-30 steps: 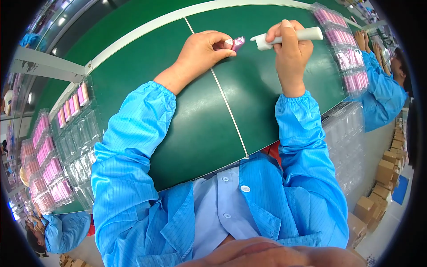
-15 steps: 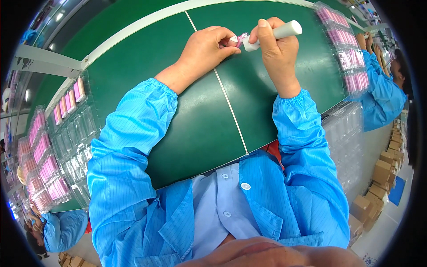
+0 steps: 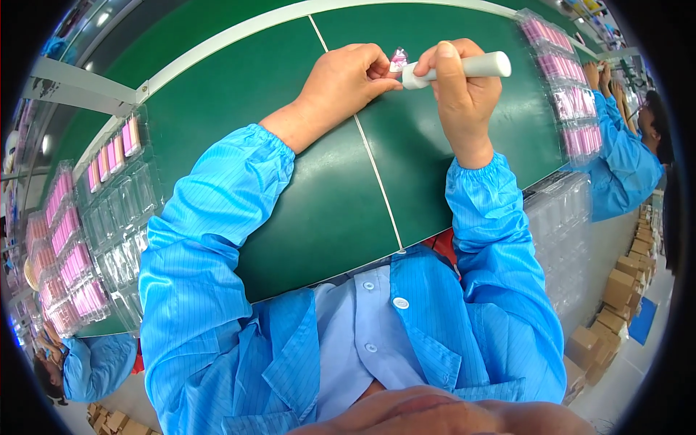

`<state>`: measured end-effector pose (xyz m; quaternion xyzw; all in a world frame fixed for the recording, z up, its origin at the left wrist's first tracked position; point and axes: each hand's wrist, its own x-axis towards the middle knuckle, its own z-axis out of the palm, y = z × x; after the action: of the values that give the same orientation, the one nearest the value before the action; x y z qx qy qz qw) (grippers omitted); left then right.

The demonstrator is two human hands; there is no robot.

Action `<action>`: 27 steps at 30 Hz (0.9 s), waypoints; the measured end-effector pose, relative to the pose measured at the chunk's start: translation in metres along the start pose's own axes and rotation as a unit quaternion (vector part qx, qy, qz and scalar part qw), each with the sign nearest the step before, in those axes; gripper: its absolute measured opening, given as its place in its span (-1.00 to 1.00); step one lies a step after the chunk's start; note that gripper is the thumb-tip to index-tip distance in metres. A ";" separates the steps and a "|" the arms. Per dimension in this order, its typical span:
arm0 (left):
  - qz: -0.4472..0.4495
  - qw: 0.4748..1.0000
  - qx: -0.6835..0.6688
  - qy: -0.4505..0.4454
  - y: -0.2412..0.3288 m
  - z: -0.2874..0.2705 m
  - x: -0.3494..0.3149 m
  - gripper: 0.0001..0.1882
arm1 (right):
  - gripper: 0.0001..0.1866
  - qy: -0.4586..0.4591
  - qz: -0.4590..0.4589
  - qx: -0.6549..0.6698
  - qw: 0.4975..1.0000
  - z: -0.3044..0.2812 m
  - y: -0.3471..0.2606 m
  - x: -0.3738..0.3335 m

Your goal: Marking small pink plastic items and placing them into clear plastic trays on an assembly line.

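A white cylindrical tube (image 3: 484, 65) with a narrower white collar is gripped in my right hand (image 3: 467, 90), its thick end pointing right. My left hand (image 3: 344, 76) is closed in a pinch close to the collar end; whatever lies between those fingertips is mostly hidden. Just beyond the meeting point of both hands shows a small shiny pink-and-clear piece (image 3: 399, 59). Whether it rests on the green table (image 3: 319, 196) or is held, I cannot tell.
Clear trays with pink and tan sticks (image 3: 112, 163) stand at the left, beside stacked trays of pink items (image 3: 72, 264). More pink-filled trays (image 3: 562, 87) line the right edge. Empty clear trays (image 3: 558, 225) sit below them. Co-workers in blue (image 3: 623, 174) are at both sides.
The tube has shifted slightly right and down and lies more level. The pink-and-clear piece, formerly between my fingers and the collar, now shows above them. The white tip at my left fingers is hidden.
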<state>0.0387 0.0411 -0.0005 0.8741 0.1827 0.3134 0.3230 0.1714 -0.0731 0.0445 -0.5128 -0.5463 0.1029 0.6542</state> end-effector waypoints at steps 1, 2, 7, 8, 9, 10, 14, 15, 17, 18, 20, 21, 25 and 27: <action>-0.001 1.000 0.000 0.000 -0.001 0.001 0.000 -0.70 | -0.73 -0.007 -0.006 -0.027 1.000 0.001 0.001 0.000; 0.001 1.000 0.000 0.003 -0.001 0.001 0.000 -0.70 | -0.73 -0.008 -0.006 -0.027 1.000 0.002 0.002 0.000; 0.003 1.000 -0.011 0.005 -0.001 0.001 -0.001 -0.71 | -0.72 -0.015 0.008 -0.034 0.999 0.002 0.003 0.000; 0.004 1.000 -0.011 0.007 -0.001 0.001 -0.002 -0.72 | -0.72 -0.016 0.009 -0.034 0.999 0.003 0.002 0.000; 0.006 1.000 -0.012 0.010 -0.001 0.001 -0.002 -0.72 | -0.71 -0.018 0.010 -0.051 0.999 0.003 0.002 0.000; 0.005 1.000 -0.012 0.011 -0.002 0.002 -0.002 -0.72 | -0.71 -0.021 0.010 -0.067 0.997 0.004 0.001 0.000; 0.017 1.000 -0.010 0.018 -0.004 0.004 -0.001 -0.73 | -0.71 0.005 -0.001 -0.014 1.000 0.007 0.000 -0.003; 0.019 1.000 -0.008 0.015 -0.004 0.004 0.000 -0.73 | -0.70 0.001 0.006 -0.035 0.999 0.005 0.001 -0.002; 0.015 1.000 -0.011 0.013 -0.005 0.003 -0.001 -0.74 | -0.70 -0.005 0.014 -0.053 0.998 0.006 0.001 -0.001; 0.014 1.000 -0.014 0.010 -0.005 0.003 -0.001 -0.75 | -0.69 -0.007 0.036 -0.049 0.998 0.006 0.000 0.000; 0.015 1.000 -0.012 0.007 -0.005 0.003 -0.002 -0.77 | -0.68 -0.008 0.058 -0.046 0.997 0.007 -0.002 0.002; 0.017 1.000 -0.010 0.005 -0.005 0.003 -0.002 -0.79 | -0.68 -0.020 0.073 -0.053 0.996 0.007 -0.003 0.003; 0.009 1.000 -0.012 0.004 -0.006 0.003 -0.002 -0.83 | -0.66 -0.028 0.091 -0.047 0.994 0.012 0.000 0.003; -0.034 0.994 -0.105 0.019 -0.007 0.007 -0.002 -0.81 | -0.66 -0.029 0.090 -0.042 0.995 0.014 0.000 0.004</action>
<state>0.0415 0.0420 -0.0103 0.8224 0.1847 0.3364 0.4199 0.1611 -0.0625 0.0453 -0.5837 -0.5208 0.1528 0.6040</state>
